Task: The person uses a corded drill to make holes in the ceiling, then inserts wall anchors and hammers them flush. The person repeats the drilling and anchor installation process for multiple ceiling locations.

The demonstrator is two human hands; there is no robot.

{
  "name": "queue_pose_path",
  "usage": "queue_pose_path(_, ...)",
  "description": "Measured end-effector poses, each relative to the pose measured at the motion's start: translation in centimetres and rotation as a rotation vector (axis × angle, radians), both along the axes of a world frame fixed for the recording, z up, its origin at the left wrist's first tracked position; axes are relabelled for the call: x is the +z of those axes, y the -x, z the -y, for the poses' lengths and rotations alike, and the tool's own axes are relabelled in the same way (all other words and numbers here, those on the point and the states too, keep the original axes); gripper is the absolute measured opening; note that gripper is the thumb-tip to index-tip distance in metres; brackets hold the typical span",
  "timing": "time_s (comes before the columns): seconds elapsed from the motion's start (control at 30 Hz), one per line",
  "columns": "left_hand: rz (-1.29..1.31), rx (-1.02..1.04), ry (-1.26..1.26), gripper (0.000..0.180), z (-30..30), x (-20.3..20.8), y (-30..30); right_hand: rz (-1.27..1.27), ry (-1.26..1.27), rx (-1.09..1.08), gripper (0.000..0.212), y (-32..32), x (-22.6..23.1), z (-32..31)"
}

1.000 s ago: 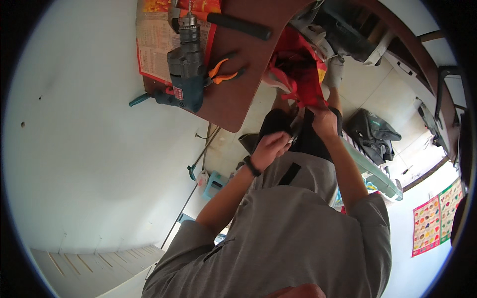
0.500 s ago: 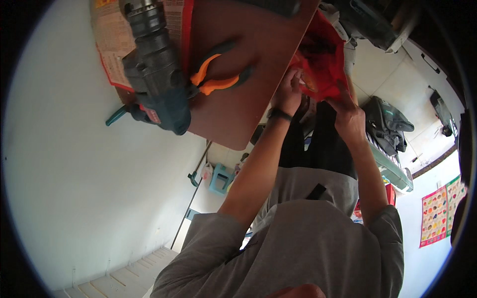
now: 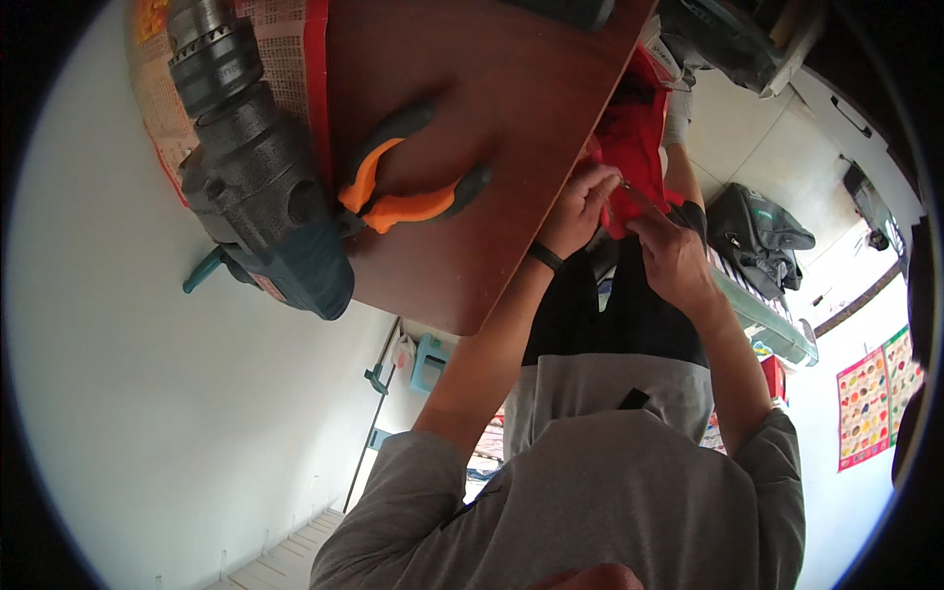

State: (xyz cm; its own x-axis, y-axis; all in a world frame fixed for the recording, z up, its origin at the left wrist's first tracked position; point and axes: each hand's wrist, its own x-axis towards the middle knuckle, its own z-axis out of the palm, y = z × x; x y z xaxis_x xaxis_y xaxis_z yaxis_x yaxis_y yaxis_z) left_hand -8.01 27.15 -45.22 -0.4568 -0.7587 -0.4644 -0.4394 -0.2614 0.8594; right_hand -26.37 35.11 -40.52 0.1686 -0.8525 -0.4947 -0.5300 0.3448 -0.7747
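Red bag (image 3: 634,147): one, soft, mouth apparently gaping and dark inside; located just past the right edge of the table, above the person's lower legs, partly hidden by the table edge and by the hands.
Left hand (image 3: 580,211): at the near side of the bag, thumb and forefinger brought together; black band (image 3: 544,257) at the wrist.
Small piece (image 3: 624,184): at the left fingertips; too small to identify, and whether it is pinched cannot be told.
Right hand (image 3: 674,258): forefinger stretched toward the left fingertips, other fingers curled beside the bag; whether they grasp its edge cannot be told.
Stage: judged part-way; bag opened and both hands brought to it, but bag neither closed nor set down. Amount remaining not determinable.
Drill (image 3: 265,197): one, dark body, metal chuck; lying partly over a printed sheet (image 3: 295,79), untouched.
Pliers (image 3: 403,197): one pair, orange-and-black handles spread; on the table beside the drill, well apart from both hands.
Table (image 3: 472,108): reddish-brown top, rounded near corner.
Backpack (image 3: 755,241): black, on the floor to the right.
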Motion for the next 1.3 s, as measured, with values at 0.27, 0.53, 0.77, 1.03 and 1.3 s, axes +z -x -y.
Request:
queue_pose_path(0.27,0.198,-0.124,0.172,0.008,-1.0,-1.3,-0.1,0.073,-0.020,0.103,0.033,0.7,-1.1,-0.3)
queue_pose_path(0.53,0.456,0.102,0.447,0.009,-4.2,-0.4,-2.4,-0.162,-0.258,-0.365,0.046,1.4,-1.1,2.0)
queue_pose_path(0.77,0.463,0.243,0.226,0.015,-7.7,1.3,-2.0,-0.075,-0.080,-0.123,0.039,-4.8,-12.6,9.9)
queue_pose_path(1.03,0.405,0.235,0.208,0.010,-8.3,1.4,-1.0,-0.318,-0.247,-0.115,0.033,-4.4,-30.0,6.4)
queue_pose_path(1.3,0.358,0.188,0.200,0.009,-9.2,1.4,0.4,-0.283,-0.312,-0.280,0.028,-0.2,-30.8,1.1)
